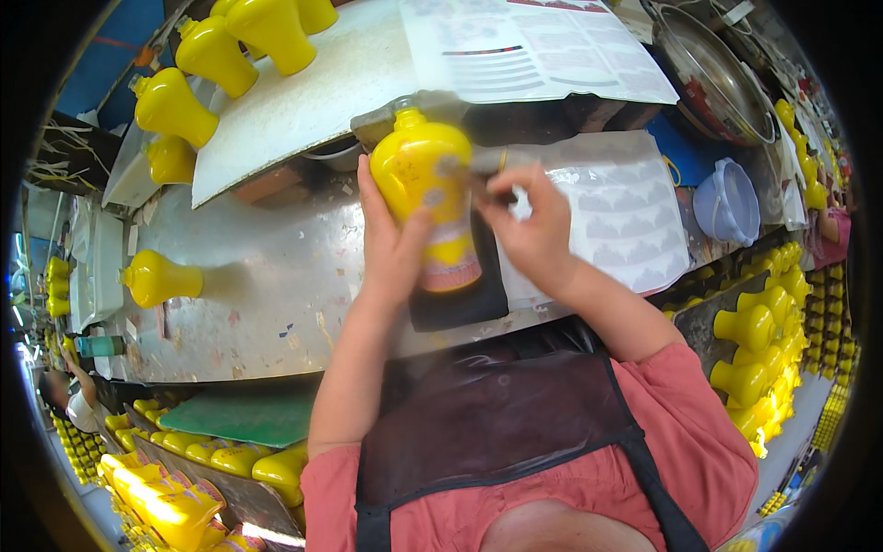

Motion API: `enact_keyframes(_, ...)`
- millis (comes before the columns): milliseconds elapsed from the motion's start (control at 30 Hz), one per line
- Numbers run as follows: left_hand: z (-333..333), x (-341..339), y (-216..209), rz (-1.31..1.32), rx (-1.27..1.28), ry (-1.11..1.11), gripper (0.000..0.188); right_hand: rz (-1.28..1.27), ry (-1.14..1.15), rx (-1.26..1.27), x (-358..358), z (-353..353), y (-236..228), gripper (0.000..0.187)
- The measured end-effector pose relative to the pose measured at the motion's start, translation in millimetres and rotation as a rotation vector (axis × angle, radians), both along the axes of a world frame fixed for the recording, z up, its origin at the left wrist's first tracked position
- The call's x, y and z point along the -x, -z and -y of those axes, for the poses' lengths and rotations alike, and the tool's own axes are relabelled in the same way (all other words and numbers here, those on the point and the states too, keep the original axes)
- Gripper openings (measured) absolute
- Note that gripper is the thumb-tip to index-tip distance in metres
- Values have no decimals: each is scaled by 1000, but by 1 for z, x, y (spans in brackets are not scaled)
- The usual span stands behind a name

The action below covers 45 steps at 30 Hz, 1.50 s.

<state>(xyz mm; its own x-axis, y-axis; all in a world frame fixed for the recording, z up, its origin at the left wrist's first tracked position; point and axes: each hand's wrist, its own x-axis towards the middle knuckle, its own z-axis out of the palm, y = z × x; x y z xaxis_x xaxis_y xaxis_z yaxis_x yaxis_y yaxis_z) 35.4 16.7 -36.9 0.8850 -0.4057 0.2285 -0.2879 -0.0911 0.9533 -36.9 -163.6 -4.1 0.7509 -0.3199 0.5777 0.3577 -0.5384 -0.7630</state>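
Note:
A glossy yellow bottle [418,170] with a narrow clear neck, wide shoulders and a tapering body lies on a dark pad [460,308], neck pointing away from me. Printed patterns mark its upper side, and a pinkish band shows near its base. My left hand [391,253] grips the bottle from the left, thumb across its front. At the bottle's right side, the fingers of my right hand [538,230] are pinched around a small dark thing, too smeared by motion to make out. To the right of the bottle lies a printed decal sheet [616,216].
One yellow bottle [161,279] lies at the table's left; several others [175,106] stand at the far left by a white board [303,115]. Printed paper [543,51] covers the back. A lilac bucket [727,202] and metal basin [713,69] stand right. Bottle racks flank me.

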Motion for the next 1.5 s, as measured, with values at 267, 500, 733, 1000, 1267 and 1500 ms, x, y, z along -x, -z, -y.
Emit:
enact_keyframes(267, 0, 2, -7, -183, 272, 48, 88, -50, -60, 35, 40, -6, 12, 30)
enact_keyframes(500, -10, -2, -12, -228, 237, 47, 80, 73, -239, 272, 30, -8, -3, 29)
enact_keyframes(733, -13, 10, -1, -68, -36, -159, 84, -101, -17, 15, 14, 8, -18, 23)
enact_keyframes(1000, -12, 24, 6, -234, 174, -94, 89, -85, 12, 229, 14, 8, -7, 27)
enact_keyframes(1267, -20, 19, 7, -350, 313, 4, 85, 305, -353, 763, 30, -8, -26, 31)
enact_keyframes(1500, -26, 18, 9, -363, 337, 71, 73, 162, -275, 890, 29, -25, -34, 29)
